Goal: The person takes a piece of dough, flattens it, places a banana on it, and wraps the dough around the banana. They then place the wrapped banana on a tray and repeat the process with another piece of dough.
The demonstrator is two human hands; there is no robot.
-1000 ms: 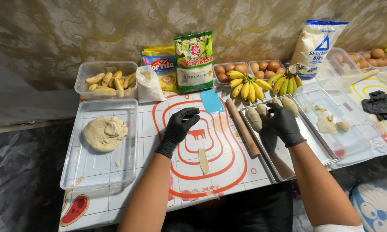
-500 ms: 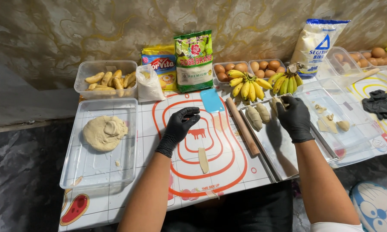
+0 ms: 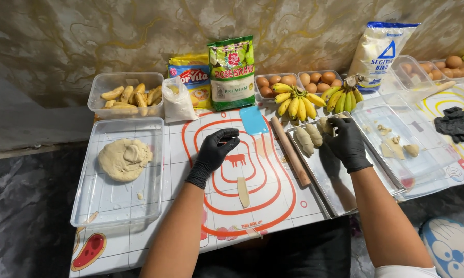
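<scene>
My left hand (image 3: 214, 154), in a black glove, hovers with curled fingers over the red-ringed baking mat (image 3: 273, 201) and holds nothing. A thin strip of dough (image 3: 242, 191) lies on the mat just below it. My right hand (image 3: 348, 143), also gloved, is over the metal tray (image 3: 340, 190), its fingers closed on a dough-wrapped piece (image 3: 324, 126) at the tray's far end. Two more wrapped pieces (image 3: 304, 141) lie beside it. A wooden rolling pin (image 3: 291, 151) lies between the mat and the tray.
A clear tray (image 3: 113, 206) at left holds a dough lump (image 3: 124, 159). Behind are a tub of peeled bananas (image 3: 129, 95), flour bags (image 3: 232, 72), a blue scraper (image 3: 253, 121), eggs (image 3: 278, 81) and banana bunches (image 3: 296, 103). A clear tray with dough scraps (image 3: 397, 149) and spare gloves (image 3: 456, 123) are at right.
My right hand moved right and down with the wrapped piece, bringing it to the tray beside the other two. My left hand stayed over the mat.
</scene>
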